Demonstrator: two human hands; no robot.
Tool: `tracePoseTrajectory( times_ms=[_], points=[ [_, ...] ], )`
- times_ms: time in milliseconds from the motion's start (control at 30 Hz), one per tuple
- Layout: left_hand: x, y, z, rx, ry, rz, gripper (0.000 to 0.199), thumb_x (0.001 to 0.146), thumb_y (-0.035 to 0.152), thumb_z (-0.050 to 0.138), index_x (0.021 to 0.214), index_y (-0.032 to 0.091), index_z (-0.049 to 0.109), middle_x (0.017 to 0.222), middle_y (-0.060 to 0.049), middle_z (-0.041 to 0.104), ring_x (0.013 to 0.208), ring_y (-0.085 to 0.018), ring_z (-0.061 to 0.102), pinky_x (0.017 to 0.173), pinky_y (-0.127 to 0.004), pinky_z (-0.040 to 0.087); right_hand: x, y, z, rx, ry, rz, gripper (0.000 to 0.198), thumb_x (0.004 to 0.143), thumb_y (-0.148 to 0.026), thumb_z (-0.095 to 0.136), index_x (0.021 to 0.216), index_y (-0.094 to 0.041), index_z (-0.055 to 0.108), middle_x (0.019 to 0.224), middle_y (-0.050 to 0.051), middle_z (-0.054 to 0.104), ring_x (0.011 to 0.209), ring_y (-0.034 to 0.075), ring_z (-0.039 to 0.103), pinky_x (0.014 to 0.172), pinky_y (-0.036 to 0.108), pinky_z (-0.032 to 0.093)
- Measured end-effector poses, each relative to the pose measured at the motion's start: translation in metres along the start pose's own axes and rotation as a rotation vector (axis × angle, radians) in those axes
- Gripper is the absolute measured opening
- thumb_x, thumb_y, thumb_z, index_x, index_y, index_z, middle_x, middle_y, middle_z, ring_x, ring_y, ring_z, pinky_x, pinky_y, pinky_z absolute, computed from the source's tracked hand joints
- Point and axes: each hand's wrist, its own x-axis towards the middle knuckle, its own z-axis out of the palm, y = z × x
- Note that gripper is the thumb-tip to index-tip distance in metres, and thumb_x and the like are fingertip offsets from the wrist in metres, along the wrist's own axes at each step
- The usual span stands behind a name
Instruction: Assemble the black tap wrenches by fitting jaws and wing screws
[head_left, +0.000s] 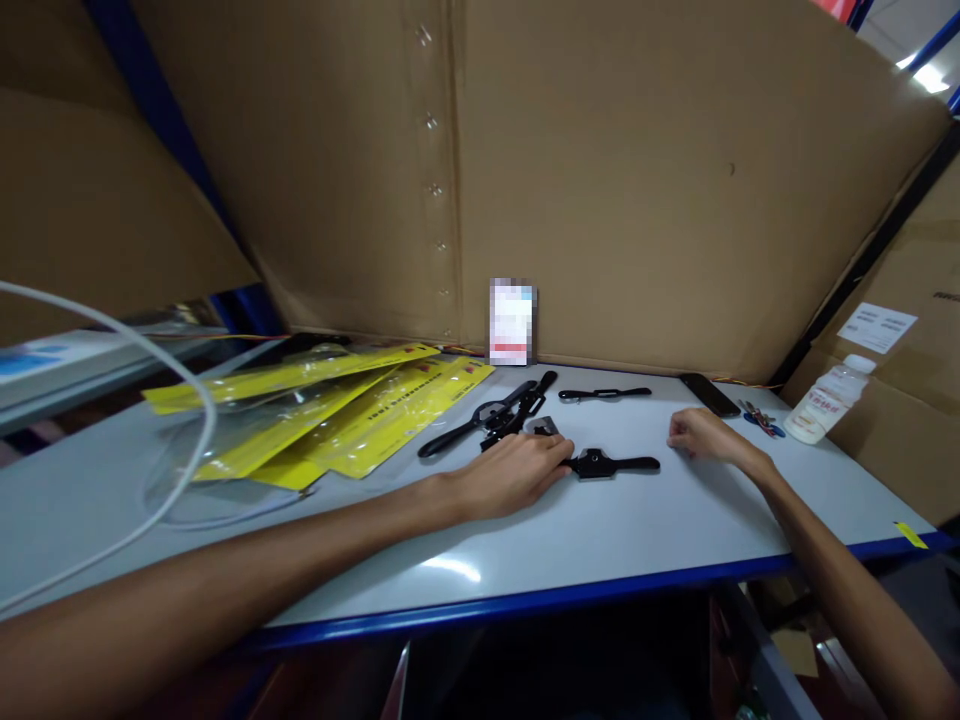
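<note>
My left hand (523,470) lies closed over the left handle of a black spokeshave (596,463), whose body and right handle stick out past my fingertips. Behind that hand, more black spokeshaves (506,408) lie in a small heap, partly hidden by my knuckles. A slim black spokeshave frame (604,394) rests by itself farther back. To the right, my right hand (701,435) is curled into a loose fist at the tabletop, apart from the tools, with nothing visible in it.
Yellow-backed clear plastic packages (405,415) are piled at the left, near a white cable (202,400). A propped-up phone-like screen (512,322) leans on the cardboard wall (637,200). A black phone (709,394), keys (761,418) and a white bottle (829,400) stand right.
</note>
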Motion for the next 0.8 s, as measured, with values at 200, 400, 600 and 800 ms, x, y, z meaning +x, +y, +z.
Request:
tracePoseTrajectory(
  times_ms=[200,400,600,800],
  points=[
    [0.0,-0.001,0.002,0.022,0.004,0.004,0.017,0.104,0.027,0.041,0.097,0.017,0.053,0.097,-0.007,0.066,0.079,-0.021,0.063,0.066,-0.032,0.048,0.077,-0.051,0.006,0.12,-0.118,-0.099,0.01,0.076,-0.015,0.067,0.067,-0.016,0.064,0.052,-0.003,0.057,0.046,0.012,0.057,0.05,0.022,0.041],
    [0.001,0.0,0.001,0.02,-0.001,-0.001,0.016,0.103,0.026,0.042,0.096,0.018,0.053,0.096,-0.007,0.066,0.08,-0.022,0.064,0.067,-0.032,0.048,0.073,-0.065,0.009,0.183,0.02,-0.245,0.003,0.072,-0.018,0.072,0.071,-0.016,0.069,0.081,0.004,0.07,0.075,0.015,0.063,0.064,0.022,0.043],
    [0.0,-0.003,0.003,-0.023,0.014,0.006,0.019,0.103,0.029,0.041,0.107,0.017,0.056,0.099,-0.008,0.067,0.083,-0.022,0.065,0.069,-0.033,0.05,0.043,-0.065,-0.002,0.366,-0.071,-0.326,0.018,0.084,-0.033,0.061,0.081,-0.016,0.064,0.069,0.0,0.064,0.059,0.011,0.057,0.053,0.023,0.043],
    [-0.001,-0.005,0.006,-0.058,0.074,0.069,0.035,0.103,0.026,0.04,0.138,0.021,0.046,0.111,-0.009,0.068,0.093,-0.022,0.067,0.078,-0.034,0.052,0.024,-0.081,-0.003,0.615,-0.319,-0.488,0.021,0.079,-0.037,0.067,0.079,-0.016,0.064,0.063,-0.001,0.061,0.056,0.011,0.057,0.048,0.023,0.047]
  ],
)
